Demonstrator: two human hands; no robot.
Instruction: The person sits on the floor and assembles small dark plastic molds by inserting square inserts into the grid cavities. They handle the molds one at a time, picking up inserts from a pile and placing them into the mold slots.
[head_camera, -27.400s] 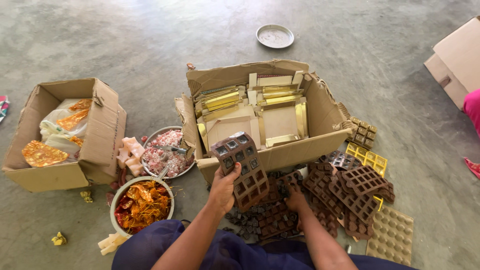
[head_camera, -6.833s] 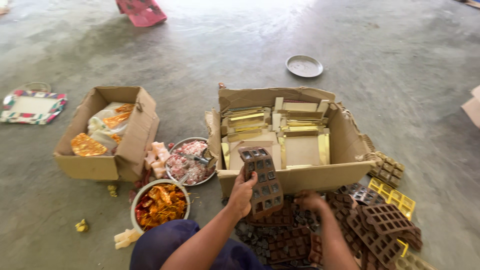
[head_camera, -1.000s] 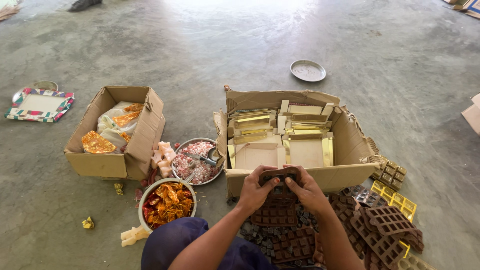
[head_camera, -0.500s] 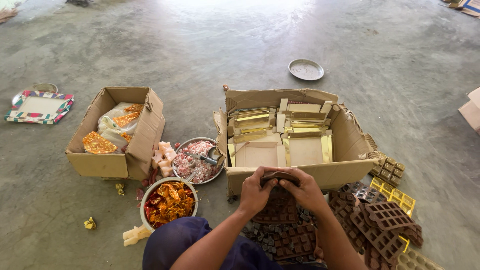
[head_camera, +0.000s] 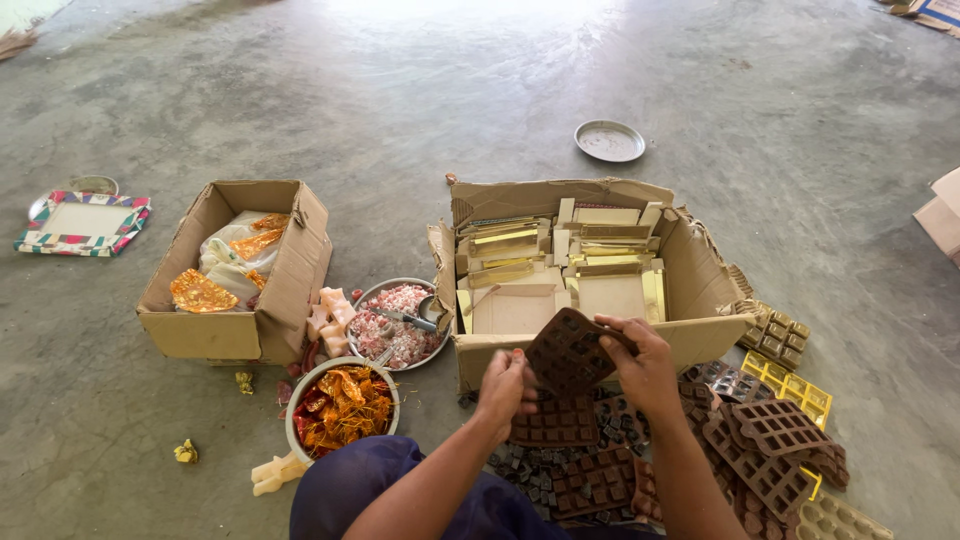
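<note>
Flexing a brown silicone mould (head_camera: 570, 352) with both hands (head_camera: 508, 385) (head_camera: 645, 362), fingers closing on its edges, near the large carton (head_camera: 700, 265); emptying it is probably calling for firmer twisting.

A brown flexible mould tray (head_camera: 568, 352), divided into small square cavities, is being held tilted above the floor, just in front of the large cardboard box. Its right edge is being gripped and its lower left corner is being pinched.
</note>
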